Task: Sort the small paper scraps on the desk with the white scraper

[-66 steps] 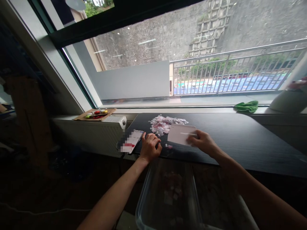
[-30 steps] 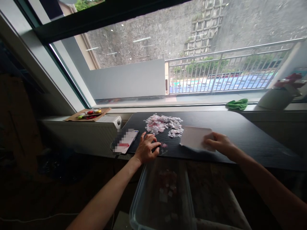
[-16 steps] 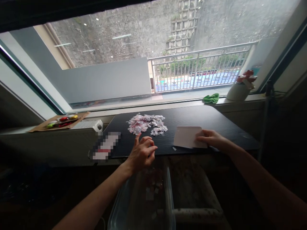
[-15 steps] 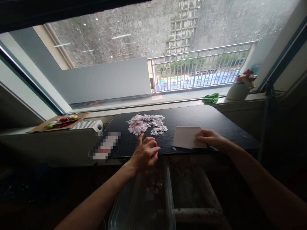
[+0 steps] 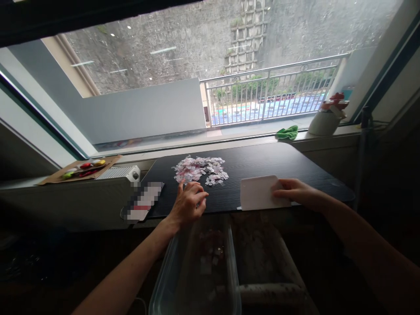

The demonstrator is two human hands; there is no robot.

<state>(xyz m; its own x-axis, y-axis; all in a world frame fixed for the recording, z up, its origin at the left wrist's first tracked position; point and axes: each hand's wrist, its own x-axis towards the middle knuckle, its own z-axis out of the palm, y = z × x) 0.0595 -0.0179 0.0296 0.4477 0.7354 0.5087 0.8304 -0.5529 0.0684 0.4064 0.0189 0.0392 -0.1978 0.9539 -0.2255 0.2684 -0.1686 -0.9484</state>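
My right hand (image 5: 293, 192) grips a flat white card (image 5: 257, 192) by its right side, over the front part of the black table (image 5: 243, 159). A small white scrap (image 5: 239, 208) lies by the card's lower left corner. My left hand (image 5: 188, 200) hovers at the near side of a heap of small paper pieces (image 5: 200, 168), white and pinkish. Its fingers are loosely bent and apart, with the index finger pointing at the heap; I see nothing held in it. Whether that fingertip touches the paper I cannot tell.
Below the table's front edge stands a clear plastic bin (image 5: 234, 275) with some paper pieces inside. A blurred-out phone-like object (image 5: 146, 201) lies on the table's left end. On the sill are a green cloth (image 5: 287, 133) and a spray bottle (image 5: 324, 120).
My left hand has shifted left, closer to the front of the paper heap. The card in my right hand has come slightly nearer to the table's front edge, by the loose scrap.
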